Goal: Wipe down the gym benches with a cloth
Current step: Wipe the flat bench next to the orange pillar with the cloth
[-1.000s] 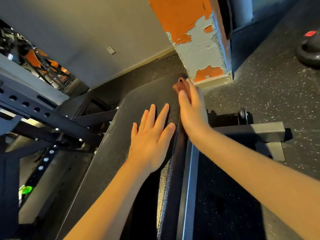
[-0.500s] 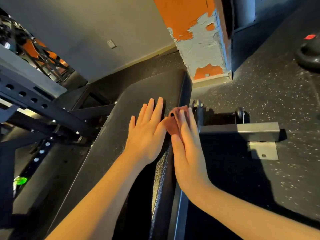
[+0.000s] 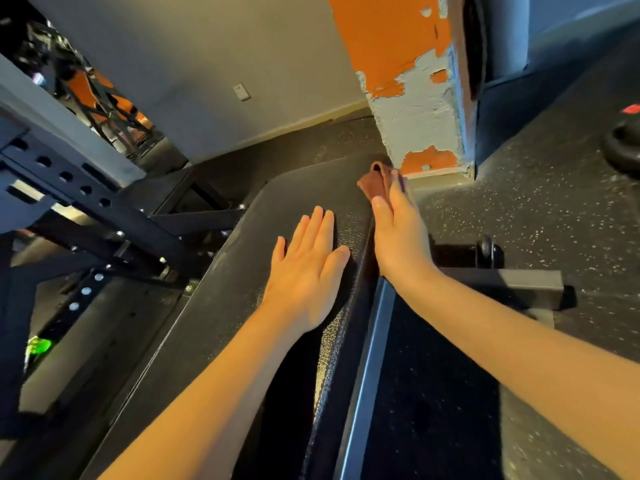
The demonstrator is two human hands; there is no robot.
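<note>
The left hand point(image 3: 306, 271) lies flat at mid-frame, fingers straight, palm down on the black padded counter point(image 3: 221, 323) and holding nothing. The right hand point(image 3: 398, 237), fingers also straight, presses a reddish-brown cloth point(image 3: 375, 183) against the counter's right edge, just above centre, below the peeling orange pillar point(image 3: 408, 81).

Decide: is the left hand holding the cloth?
No, the left hand lies flat on the bench; the right hand presses the cloth.
</note>
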